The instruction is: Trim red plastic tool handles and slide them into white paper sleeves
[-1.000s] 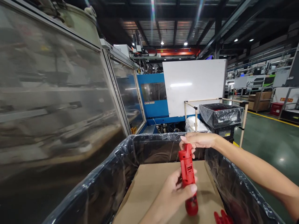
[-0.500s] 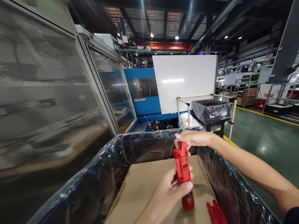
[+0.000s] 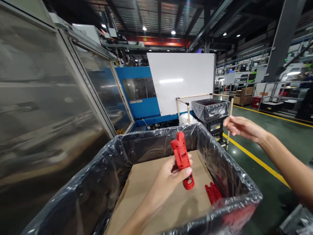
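- One red plastic part point(image 3: 181, 156) is gripped upright by the left hand point(image 3: 171, 174) over a cardboard sheet point(image 3: 151, 195).
- A second red part point(image 3: 213, 193) lies at four o'clock, inside one plastic-lined bin point(image 3: 151, 143).
- The right hand point(image 3: 241, 127), loosely curled and empty, is raised at two o'clock.

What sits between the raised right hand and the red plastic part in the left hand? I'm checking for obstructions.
In the head view, only the bin's plastic-lined rim lies between the right hand and the red plastic part; otherwise open air.
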The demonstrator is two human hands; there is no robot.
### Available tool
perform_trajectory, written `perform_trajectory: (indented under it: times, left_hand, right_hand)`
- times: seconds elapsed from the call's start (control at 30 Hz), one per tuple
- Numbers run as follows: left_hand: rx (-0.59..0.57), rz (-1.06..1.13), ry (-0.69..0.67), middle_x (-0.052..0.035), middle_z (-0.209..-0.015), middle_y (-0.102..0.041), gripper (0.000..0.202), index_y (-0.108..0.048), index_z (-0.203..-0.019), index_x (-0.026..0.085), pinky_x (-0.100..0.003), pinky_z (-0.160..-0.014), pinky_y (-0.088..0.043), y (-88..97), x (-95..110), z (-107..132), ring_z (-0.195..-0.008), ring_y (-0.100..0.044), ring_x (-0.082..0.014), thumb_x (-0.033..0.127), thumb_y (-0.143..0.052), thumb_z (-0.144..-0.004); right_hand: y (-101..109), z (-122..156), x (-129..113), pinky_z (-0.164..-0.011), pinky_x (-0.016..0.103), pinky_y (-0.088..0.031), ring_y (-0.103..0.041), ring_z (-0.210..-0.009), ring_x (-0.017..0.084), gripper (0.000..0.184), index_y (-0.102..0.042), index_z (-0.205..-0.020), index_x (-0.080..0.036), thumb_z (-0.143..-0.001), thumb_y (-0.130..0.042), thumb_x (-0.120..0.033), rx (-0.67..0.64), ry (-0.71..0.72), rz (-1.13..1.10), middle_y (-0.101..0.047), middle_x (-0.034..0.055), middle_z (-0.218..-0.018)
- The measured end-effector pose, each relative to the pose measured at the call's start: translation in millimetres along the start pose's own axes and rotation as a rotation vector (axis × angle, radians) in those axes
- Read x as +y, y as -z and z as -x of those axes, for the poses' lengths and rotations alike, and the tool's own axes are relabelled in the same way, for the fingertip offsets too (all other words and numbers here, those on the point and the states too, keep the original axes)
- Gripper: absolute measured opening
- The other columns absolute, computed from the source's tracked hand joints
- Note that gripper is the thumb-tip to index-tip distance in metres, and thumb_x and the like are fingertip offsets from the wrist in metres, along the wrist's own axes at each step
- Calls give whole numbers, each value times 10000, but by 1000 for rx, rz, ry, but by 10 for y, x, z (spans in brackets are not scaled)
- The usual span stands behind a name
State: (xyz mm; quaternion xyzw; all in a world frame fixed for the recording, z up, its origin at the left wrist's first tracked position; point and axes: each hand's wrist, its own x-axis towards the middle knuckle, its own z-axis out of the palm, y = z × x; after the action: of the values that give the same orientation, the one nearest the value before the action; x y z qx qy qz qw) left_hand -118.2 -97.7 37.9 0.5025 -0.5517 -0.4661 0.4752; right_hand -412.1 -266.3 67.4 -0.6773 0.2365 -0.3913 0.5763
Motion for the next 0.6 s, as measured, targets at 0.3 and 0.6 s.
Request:
perform_trajectory:
  times: [0.3,0.6]
  left_hand:
    - [20,-24,-151,-90,-1173,-703,495,-588,-1160,155,-308,-947,-503,-245,59,357,-1110,-624,-229,425,-704,-762]
    - [361,88,-100,-70,-1034,-725,660,-653,-1118,171,-451,-1091,-412,-217,-298,221,-1173,-591,-337,431,-830,-537]
  right_hand:
    - [314,1844,108,-536,168,-445,-438,-546,69,327,-722,-879,-177,-859,-631,-491,411,-130,-6,-440,-41,-614]
    - [-58,3252,479,-530,173,-445,-447,-554,71,425,-701,-861,-148,-687,-797,-524,734,-330,-76,-477,-44,-612]
